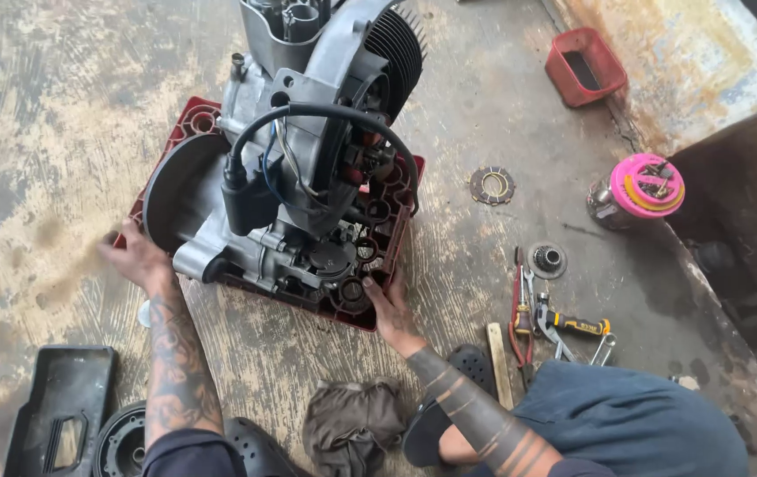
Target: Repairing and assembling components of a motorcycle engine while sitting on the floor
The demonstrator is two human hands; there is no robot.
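Your left hand (135, 256) grips the left edge of the red plastic tray (376, 309), fingers curled over its rim where the rim meets the engine's round side cover; the fingertips are hidden under that edge. Your right hand (389, 305) clamps the tray's near right corner, thumb on top and the other fingers tucked below, out of sight. Both forearms are bare and tattooed.

The engine (299, 150) sits on the tray, in the middle of the floor just ahead of you. It is cast grey metal, greasy and dull, with a thick black cable (343, 113) looping over its top, a black finned cylinder at the upper right and a smooth dark disc-shaped cover at the left. Its top is cut off by the picture's edge. The tray shows only as a red border with round moulded pockets; the engine covers the rest.

The concrete floor (52, 115) is stained, scuffed and streaked with pale patches. Just before your knees lies a crumpled brown rag (352, 424). At the lower left a flat black plastic cover (60, 411) and a round black part are partly cut off. To your right lies a heap of pliers and wrenches (546, 318), near a small metal gear and a thin round gasket (492, 185). Farther right stand a jar with a pink lid (647, 187) and a red rectangular tub (585, 65).
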